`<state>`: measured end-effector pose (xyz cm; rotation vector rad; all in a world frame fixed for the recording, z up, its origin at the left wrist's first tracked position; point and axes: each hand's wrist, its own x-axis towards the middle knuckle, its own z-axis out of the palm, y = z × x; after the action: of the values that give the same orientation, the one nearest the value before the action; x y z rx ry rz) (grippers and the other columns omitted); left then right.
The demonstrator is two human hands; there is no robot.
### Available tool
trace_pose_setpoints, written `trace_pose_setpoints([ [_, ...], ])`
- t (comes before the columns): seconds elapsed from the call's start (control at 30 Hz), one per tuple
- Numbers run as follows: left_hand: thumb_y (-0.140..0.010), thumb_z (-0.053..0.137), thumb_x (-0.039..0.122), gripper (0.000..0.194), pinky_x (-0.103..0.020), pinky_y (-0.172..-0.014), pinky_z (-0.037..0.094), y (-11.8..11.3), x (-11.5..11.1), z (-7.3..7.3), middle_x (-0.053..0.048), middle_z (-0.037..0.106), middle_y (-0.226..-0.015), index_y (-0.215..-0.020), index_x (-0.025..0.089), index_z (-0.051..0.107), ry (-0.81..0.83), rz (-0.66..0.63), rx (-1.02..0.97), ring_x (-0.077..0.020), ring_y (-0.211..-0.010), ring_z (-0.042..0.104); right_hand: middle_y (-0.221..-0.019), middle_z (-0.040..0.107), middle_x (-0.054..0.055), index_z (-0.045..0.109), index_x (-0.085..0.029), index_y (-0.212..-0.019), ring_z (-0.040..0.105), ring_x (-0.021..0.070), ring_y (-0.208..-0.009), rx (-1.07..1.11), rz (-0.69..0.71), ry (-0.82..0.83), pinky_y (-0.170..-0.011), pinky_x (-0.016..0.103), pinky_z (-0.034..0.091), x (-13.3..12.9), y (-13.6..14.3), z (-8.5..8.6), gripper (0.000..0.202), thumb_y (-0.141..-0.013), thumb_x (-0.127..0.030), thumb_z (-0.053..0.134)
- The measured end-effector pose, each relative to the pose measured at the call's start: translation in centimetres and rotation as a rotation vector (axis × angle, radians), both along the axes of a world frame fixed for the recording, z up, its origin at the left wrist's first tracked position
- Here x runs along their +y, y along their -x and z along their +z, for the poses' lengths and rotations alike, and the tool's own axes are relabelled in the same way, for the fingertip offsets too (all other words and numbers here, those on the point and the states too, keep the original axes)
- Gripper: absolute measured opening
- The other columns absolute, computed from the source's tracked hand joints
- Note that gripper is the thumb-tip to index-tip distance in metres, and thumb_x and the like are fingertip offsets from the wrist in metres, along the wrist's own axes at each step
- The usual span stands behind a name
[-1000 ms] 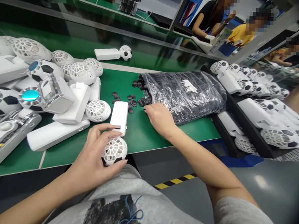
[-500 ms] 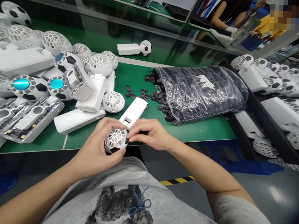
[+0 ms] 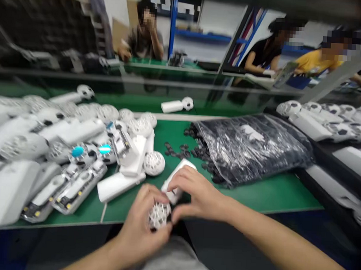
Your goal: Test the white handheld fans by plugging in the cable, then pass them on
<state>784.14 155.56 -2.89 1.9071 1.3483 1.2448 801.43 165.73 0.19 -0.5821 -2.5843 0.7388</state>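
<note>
A white handheld fan with a football-patterned head (image 3: 159, 216) is in my left hand (image 3: 142, 226), whose fingers and thumb curl round the head. Its white handle (image 3: 183, 167) points away to the upper right. My right hand (image 3: 199, 195) is bent over the lower handle, fingers on the handle and thumb at the head's right edge. Blur hides the exact contact. Beyond the fan, loose black pieces (image 3: 178, 151) lie on the green table, and more spill from a clear plastic bag (image 3: 259, 152).
To the left is a heap of white fan parts (image 3: 27, 146), some with clear casings (image 3: 79, 186). Another fan (image 3: 178, 105) lies further back. Racked fans (image 3: 337, 120) stand at the right. Across the bench are several people, including one in a yellow top (image 3: 318, 60).
The view has tilted up, bringing more of the far side into sight. My right hand has gone from a pinch at the head's edge to a wider spread over the handle.
</note>
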Motion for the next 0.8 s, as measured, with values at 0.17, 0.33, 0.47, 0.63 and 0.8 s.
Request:
trace_pose_setpoints([
  [0.17,-0.067,0.067,0.035,0.034,-0.032,-0.072,0.049,2.0,0.7,2.8,-0.005,0.055,-0.095,-0.096,0.023,0.054,0.103,-0.096,-0.203,-0.0198,-0.084,0.058,-0.100,0.065,0.009,0.057,-0.017,-0.110,0.054,0.0253,-0.099,-0.224,0.152,-0.315,-0.089,0.041,0.032,3.2,-0.2,3.4,0.040,-0.073,-0.029,0.065],
  [0.33,-0.072,0.061,0.051,0.063,-0.041,-0.080,0.052,5.7,1.1,5.7,-0.010,0.046,-0.128,-0.129,0.033,0.040,-0.001,0.091,-0.041,-0.0317,-0.114,0.049,-0.090,0.067,0.001,0.059,-0.021,-0.094,0.061,0.0182,-0.081,-0.313,-0.085,-0.132,-0.066,0.025,0.042,9.9,0.4,6.0,0.033,-0.066,-0.035,0.071],
  [0.47,-0.079,0.055,0.033,0.050,-0.038,-0.069,0.055,8.6,2.1,5.1,-0.008,0.047,-0.125,-0.127,0.037,0.042,-0.109,0.473,0.306,-0.0325,-0.114,0.046,-0.090,0.068,0.011,0.062,-0.016,-0.094,0.063,0.0281,-0.085,-0.465,-0.669,-0.153,-0.066,0.031,0.045,18.4,-0.6,6.6,0.045,-0.059,-0.041,0.076],
  [0.63,-0.079,0.048,0.017,0.054,-0.046,-0.073,0.052,9.1,3.9,4.1,-0.011,0.043,-0.128,-0.130,0.035,0.041,-0.156,0.457,0.698,-0.0344,-0.113,0.044,-0.119,0.051,0.030,0.053,-0.003,-0.116,0.051,0.0413,-0.108,-0.436,-0.939,-0.216,-0.081,0.049,0.042,24.5,-1.1,6.1,0.058,-0.071,-0.036,0.069],
  [0.8,-0.071,0.040,-0.002,0.055,-0.053,-0.089,0.043,9.7,6.3,4.6,-0.008,0.039,-0.138,-0.115,0.028,0.054,-0.202,0.264,0.883,-0.0347,-0.125,0.035,-0.120,0.052,0.012,0.055,-0.016,-0.116,0.054,0.0229,-0.107,-0.267,-0.686,-0.286,-0.092,0.033,0.042,19.6,0.8,5.3,0.044,-0.077,-0.034,0.065],
])
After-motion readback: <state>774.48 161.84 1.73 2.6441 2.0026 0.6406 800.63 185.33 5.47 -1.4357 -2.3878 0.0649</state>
